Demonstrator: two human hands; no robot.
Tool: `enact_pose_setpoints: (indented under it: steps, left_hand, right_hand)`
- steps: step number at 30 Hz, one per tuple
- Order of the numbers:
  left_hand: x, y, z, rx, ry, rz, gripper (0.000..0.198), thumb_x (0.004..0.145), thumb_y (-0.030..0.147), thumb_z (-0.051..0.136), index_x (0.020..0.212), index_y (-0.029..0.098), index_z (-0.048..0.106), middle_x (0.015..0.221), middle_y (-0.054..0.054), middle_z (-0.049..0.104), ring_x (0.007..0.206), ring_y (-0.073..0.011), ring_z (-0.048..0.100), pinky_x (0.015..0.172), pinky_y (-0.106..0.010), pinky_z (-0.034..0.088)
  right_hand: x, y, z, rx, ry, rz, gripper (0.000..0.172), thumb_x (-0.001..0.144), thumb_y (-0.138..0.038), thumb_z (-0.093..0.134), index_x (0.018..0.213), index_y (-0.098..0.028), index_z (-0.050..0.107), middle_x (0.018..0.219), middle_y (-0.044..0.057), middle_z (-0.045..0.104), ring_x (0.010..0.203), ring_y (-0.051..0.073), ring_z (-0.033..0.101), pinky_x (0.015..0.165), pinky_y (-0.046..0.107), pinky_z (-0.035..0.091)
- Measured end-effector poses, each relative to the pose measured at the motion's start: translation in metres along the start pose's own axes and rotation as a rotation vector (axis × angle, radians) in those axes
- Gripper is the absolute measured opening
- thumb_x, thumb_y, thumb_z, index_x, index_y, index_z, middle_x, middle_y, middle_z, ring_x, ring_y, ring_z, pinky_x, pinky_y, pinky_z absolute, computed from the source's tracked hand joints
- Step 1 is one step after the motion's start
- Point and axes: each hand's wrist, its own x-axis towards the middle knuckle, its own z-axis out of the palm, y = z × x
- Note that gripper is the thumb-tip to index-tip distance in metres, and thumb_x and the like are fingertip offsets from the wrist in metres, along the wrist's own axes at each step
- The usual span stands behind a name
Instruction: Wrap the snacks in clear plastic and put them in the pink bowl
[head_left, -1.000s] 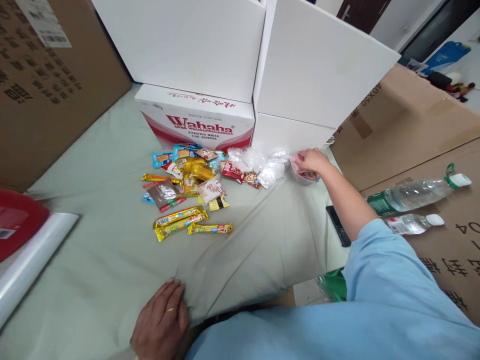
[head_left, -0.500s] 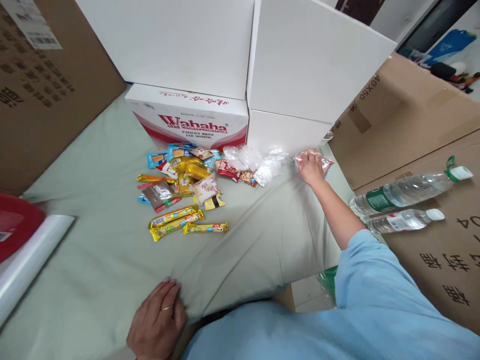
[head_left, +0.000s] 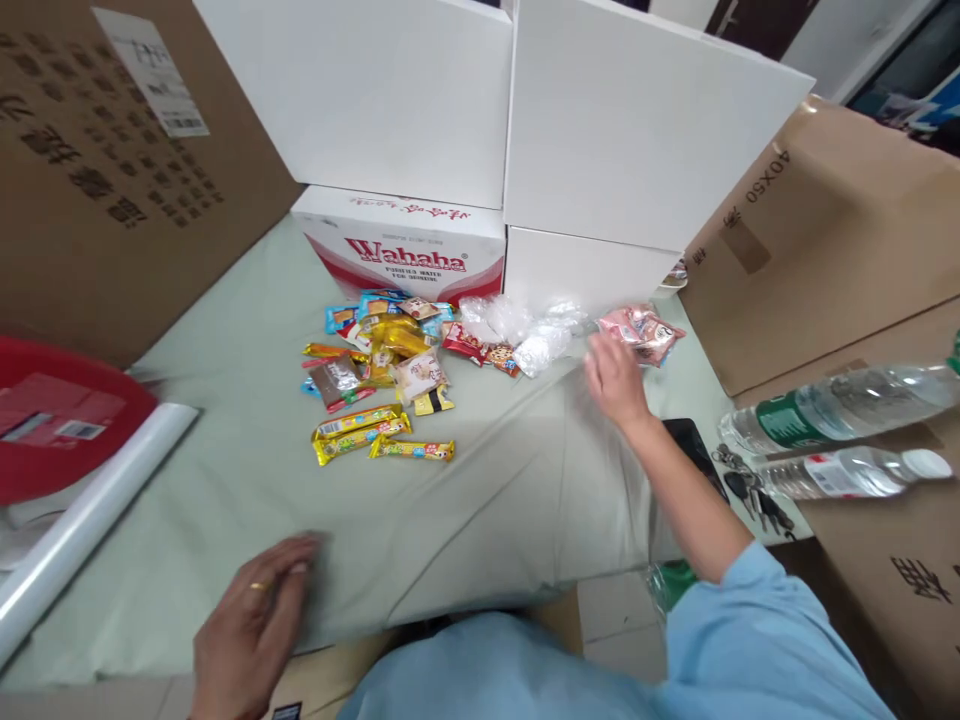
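My right hand [head_left: 615, 380] hovers over the pale green cloth [head_left: 225, 400], fingers loosely apart and holding nothing. Just beyond its fingertips lies a pink filled snack bag [head_left: 643, 333]. To the hand's left sits a heap of clear plastic bags [head_left: 525, 330]. Further left is a pile of several coloured snack packets [head_left: 382, 370], with yellow bars at its near edge. My left hand [head_left: 251, 620], wearing a ring, lies flat near the cloth's front edge, fingers stretched and blurred.
A Wahaha carton [head_left: 409, 250] and white boxes [head_left: 645, 130] wall off the back. Brown cardboard boxes stand left [head_left: 97, 170] and right [head_left: 817, 230]. Two water bottles [head_left: 840, 405], a black phone [head_left: 694, 450] and keys [head_left: 750, 488] lie at the right; a red lid [head_left: 52, 420] and film roll [head_left: 82, 520] at the left.
My right hand has let go of the pink snack bag and drawn back toward me. The bag now lies by the white box. My left hand has slid left along the cloth's front edge.
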Motion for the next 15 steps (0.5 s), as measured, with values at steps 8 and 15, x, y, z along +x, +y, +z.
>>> enact_pose_setpoints:
  steps: [8,15]
  left_hand:
    - [0.027,0.006,0.015,0.446,-0.164,-0.135,0.054,0.101,0.038,0.033,0.141,0.013,0.058,0.151,-0.022,0.053,0.139,-0.0381,0.049,0.115,-0.062,0.032]
    - [0.022,0.012,0.019,0.410,-0.157,-0.190,0.055,0.105,0.044,0.028,0.147,0.016,0.052,0.159,-0.015,0.045,0.147,-0.0289,0.040,0.121,-0.054,0.022]
  right_hand:
    - [-0.088,-0.022,0.055,0.304,-0.328,-0.280,0.044,0.104,-0.033,0.046,0.147,-0.025,0.056,0.156,0.011,0.051,0.144,0.030,0.046,0.119,0.057,0.038]
    - [-0.089,-0.018,0.056,0.323,-0.307,-0.233,0.045,0.103,-0.031,0.047,0.147,-0.033,0.056,0.153,0.007,0.054,0.141,0.030,0.050,0.118,0.060,0.039]
